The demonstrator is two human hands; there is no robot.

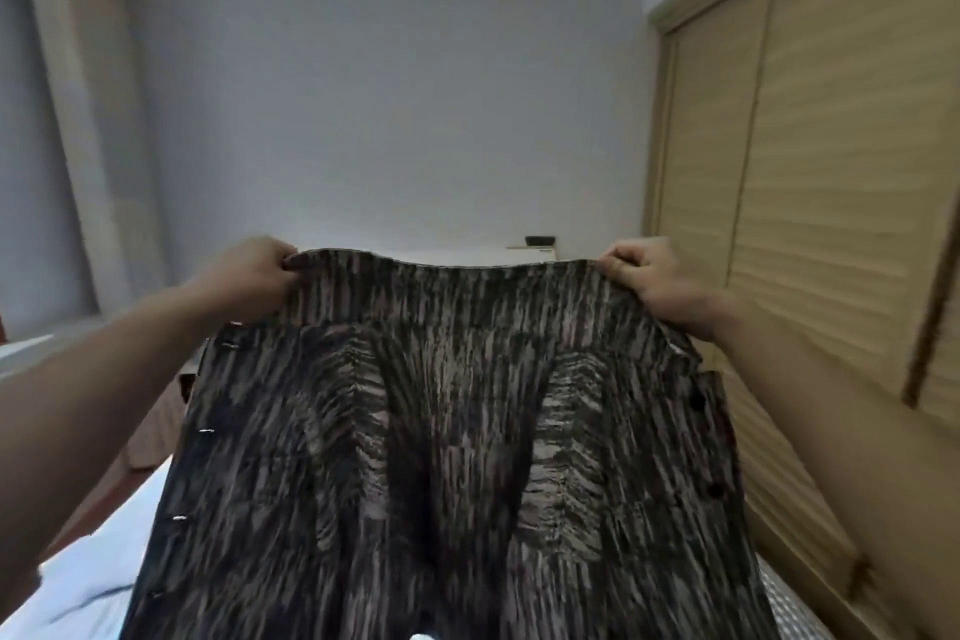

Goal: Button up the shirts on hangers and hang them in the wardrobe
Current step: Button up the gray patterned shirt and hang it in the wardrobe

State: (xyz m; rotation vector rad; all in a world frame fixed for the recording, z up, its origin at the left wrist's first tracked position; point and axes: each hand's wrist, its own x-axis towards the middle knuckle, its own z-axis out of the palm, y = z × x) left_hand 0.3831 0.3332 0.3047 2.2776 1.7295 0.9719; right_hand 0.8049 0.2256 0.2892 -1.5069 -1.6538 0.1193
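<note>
Aloft, streaky dark woven shirt (447, 431), left hand (254, 276), right hand (649, 281), fingers pinching its top edge

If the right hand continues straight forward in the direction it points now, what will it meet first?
Probably nothing close. The right hand, gripping the shirt at its top edge, points toward the far wall. The wardrobe stands to its right, seemingly beside that line; depth is unclear.

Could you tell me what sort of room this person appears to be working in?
Most likely a bedroom: a tall wooden wardrobe with sliding doors stands on the right, a curtain hangs at left, and what looks like a bed with pale bedding lies below the shirt.
</note>
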